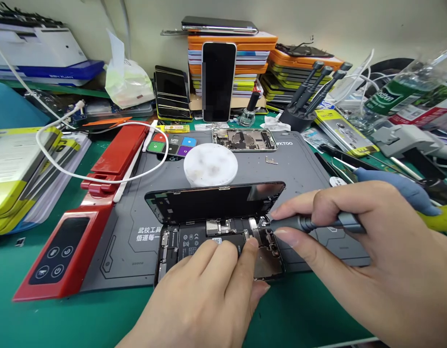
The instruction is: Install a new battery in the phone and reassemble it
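Observation:
An opened smartphone (pixel 230 232) lies on the grey work mat, its battery and inner parts bare. Its screen (pixel 216 200) is tilted up along the far edge, leaning by a round white container (pixel 211 165). My left hand (pixel 209 285) is over the phone's near side, one fingertip pressing on the inside and the thumb at the near edge. In my right hand (pixel 354 246) is a grey screwdriver (pixel 323 223), held nearly level between thumb and fingers. Its tip points at the phone's right inner corner, where fingers partly hide it.
On the left lies a red device (pixel 64 251) with a touch panel, a white cable (pixel 96 181) looping above it. Behind the mat stand an upright phone (pixel 219 82), a small bottle (pixel 248 113) and a screwdriver holder (pixel 299 118). Another opened phone (pixel 244 140) lies behind.

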{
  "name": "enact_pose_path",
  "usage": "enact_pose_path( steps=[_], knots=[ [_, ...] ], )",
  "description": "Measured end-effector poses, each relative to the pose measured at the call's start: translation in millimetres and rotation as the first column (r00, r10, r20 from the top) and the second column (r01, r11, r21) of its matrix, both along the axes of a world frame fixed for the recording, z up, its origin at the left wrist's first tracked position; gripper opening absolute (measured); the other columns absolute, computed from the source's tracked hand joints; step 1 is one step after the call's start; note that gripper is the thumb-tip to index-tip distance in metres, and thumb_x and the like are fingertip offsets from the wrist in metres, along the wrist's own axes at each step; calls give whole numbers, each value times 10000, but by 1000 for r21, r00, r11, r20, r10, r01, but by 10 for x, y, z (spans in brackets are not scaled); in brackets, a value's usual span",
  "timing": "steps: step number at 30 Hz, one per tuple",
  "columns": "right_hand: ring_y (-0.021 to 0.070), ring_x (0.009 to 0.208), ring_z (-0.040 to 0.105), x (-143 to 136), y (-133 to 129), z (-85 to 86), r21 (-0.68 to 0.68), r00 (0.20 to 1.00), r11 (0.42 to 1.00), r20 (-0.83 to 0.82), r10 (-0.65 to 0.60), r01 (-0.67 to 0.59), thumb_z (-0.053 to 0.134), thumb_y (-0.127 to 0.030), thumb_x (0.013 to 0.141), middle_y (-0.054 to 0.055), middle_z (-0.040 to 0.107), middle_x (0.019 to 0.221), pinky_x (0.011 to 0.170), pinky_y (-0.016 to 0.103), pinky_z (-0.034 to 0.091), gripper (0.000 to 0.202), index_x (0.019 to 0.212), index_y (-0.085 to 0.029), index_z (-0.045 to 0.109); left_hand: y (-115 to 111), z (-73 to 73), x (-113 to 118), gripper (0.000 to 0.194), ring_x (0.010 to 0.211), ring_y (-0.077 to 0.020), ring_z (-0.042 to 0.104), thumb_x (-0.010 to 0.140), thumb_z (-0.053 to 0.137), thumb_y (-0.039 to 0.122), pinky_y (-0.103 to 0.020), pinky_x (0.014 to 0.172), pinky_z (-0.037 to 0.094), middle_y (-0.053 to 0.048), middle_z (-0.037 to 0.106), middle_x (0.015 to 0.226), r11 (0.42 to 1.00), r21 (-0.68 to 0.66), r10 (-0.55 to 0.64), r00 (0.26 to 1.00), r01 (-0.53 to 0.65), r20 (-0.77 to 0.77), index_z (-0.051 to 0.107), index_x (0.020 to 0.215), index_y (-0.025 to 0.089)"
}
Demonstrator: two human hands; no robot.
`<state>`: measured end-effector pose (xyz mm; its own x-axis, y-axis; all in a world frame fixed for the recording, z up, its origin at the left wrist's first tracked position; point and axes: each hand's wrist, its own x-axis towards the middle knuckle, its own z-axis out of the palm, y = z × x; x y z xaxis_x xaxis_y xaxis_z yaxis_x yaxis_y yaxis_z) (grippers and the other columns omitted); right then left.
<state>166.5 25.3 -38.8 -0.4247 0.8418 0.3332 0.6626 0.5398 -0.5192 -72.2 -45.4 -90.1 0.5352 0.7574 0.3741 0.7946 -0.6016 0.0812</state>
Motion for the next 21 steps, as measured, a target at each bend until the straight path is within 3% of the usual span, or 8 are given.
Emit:
enact_pose_path(
  steps=[5, 21],
  knots=[
    [267, 1041, 804, -7, -4, 0, 4, 1000, 1000, 26, 11, -11, 744, -491, 1117, -26, 770, 1162, 773, 434, 542, 208, 1234, -408, 593, -3, 10, -1, 449, 661, -178, 627, 1232, 450, 316, -313, 484, 510, 6, 569, 822, 1000, 8, 17, 1000, -17, 9, 660, 1549, 77],
    [251, 1067, 787, 34, -16, -8, 24, 999, 1000, 35, 1, -2, 781, -446, 1092, -43, 763, 1181, 838, 444, 528, 243, 1246, -407, 597, 5, 0, 5, 450, 703, -179, 650, 1225, 473, 325, -297, 500, 525, -1, 587, 837, 1000, 1, 16, 999, -16, 30, 678, 1548, 88]
  ],
)
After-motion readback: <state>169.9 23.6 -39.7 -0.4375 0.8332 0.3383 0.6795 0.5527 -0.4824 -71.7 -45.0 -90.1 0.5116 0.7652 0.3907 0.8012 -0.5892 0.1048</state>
